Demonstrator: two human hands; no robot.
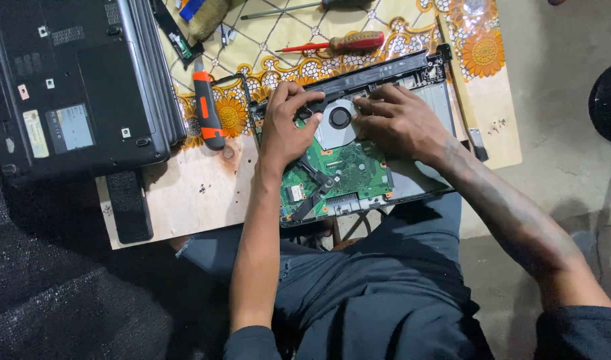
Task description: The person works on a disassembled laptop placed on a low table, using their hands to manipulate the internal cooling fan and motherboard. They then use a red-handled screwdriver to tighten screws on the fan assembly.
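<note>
An opened laptop base (419, 77) lies on a low wooden board, its green circuit board (345, 175) and round cooling fan (339, 119) exposed. My left hand (285, 123) rests on the fan's left side, fingers bent and pressing at its upper left corner. Fingers of my right hand (399, 123) lie flat on the fan's right edge and upper rim. Neither hand holds a tool. The parts under my palms are hidden.
An orange-and-grey screwdriver (206, 110) lies left of the base, a red-handled one (342, 43) behind it. A stack of closed dark laptops (79, 80) fills the upper left. The wooden board (192, 193) carries a flowered cloth (482, 50). My knees sit beneath the board's front edge.
</note>
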